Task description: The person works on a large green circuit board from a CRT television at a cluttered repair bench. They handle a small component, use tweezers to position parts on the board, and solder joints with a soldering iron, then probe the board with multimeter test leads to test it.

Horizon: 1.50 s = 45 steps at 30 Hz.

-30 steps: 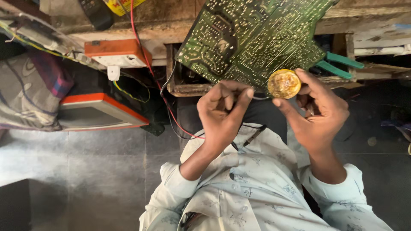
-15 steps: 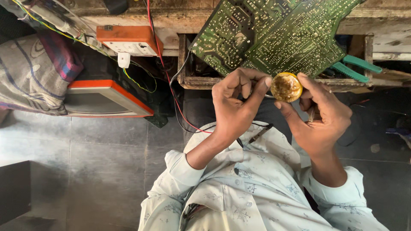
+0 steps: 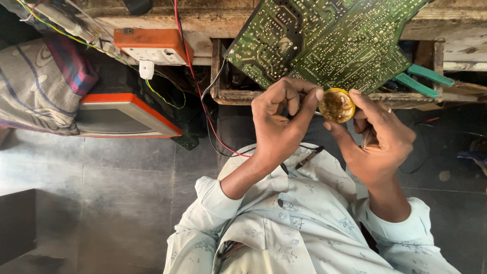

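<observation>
small round yellow tin (image 3: 337,105), open, held tilted

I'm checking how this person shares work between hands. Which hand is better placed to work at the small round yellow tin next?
Probably the left hand. The right hand grips the round yellow tin between thumb and fingers, steadying it below the green circuit board. The left fingertips already sit at the tin's edge, free to work.

Pale patterned button shirt (image 3: 304,228), sleeves rolled (folded cuffs), bare forearms

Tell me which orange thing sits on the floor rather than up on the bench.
The orange-rimmed flat box, lying tilted on the grey floor beside the striped cloth. The other, the orange-topped socket box, hangs at the wooden bench edge.
</observation>
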### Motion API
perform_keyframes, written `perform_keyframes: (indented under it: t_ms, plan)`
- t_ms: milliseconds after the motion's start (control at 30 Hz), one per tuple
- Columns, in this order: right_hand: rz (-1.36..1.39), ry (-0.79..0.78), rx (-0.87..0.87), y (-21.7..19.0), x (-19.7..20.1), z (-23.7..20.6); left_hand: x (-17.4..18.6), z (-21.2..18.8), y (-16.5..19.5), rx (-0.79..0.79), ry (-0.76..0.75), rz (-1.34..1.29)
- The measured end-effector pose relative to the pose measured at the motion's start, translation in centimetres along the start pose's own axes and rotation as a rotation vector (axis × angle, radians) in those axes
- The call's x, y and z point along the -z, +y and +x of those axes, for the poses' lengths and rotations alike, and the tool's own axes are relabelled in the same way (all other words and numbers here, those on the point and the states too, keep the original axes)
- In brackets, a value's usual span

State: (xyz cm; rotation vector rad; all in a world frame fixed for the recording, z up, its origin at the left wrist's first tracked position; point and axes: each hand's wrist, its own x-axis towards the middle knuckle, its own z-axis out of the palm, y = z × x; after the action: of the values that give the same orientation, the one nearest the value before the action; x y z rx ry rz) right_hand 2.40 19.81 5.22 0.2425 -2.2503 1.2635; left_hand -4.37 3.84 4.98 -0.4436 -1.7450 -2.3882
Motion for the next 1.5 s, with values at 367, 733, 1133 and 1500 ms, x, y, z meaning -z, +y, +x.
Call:
perform_keyframes:
  t_ms: [367,733,1133,1500]
  plan:
    - [-0.039,-0.018,0.012,0.6,-0.1,0.4,1.3,0.6,1.6,-0.143,-0.172,0.357]
    - [-0.191,-0.081,0.134,0.2,0.0,0.7,1.8,0.8,2.1,-0.168,-0.217,0.526]
    - [-0.194,0.020,0.096,1.3,1.3,1.2,1.9,1.0,3.2,-0.077,-0.182,0.404]
    - [-0.359,0.228,-0.098,12.9,12.2,9.1,2.1,0.4,0.1,0.078,-0.138,0.058]
